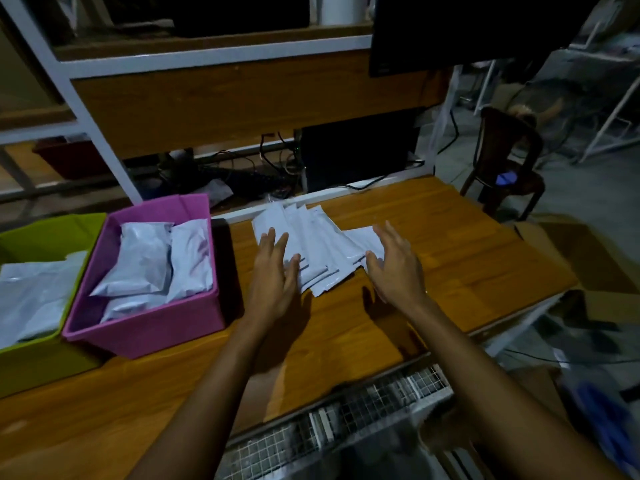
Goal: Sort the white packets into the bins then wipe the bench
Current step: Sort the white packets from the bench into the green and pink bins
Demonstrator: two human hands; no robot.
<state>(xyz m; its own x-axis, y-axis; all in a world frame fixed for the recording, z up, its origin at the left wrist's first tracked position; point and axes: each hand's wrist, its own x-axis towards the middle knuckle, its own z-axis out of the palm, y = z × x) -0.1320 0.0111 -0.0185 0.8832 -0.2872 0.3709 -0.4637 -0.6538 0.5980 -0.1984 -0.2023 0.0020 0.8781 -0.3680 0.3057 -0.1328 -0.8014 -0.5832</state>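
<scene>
Several flat white packets lie fanned out on the wooden bench, near its far edge. My left hand rests on the left side of the fan, fingers spread. On the right side my right hand hovers with fingers apart, touching or just above the packets. Neither hand grips anything. A pink bin to the left holds several bulging white packets. Further left, a green bin also holds white packets.
A black object stands between the pink bin and the fan. A wire mesh panel sits below the bench's near edge. Behind are a dark computer case, cables and shelving. A brown chair and cardboard boxes stand right.
</scene>
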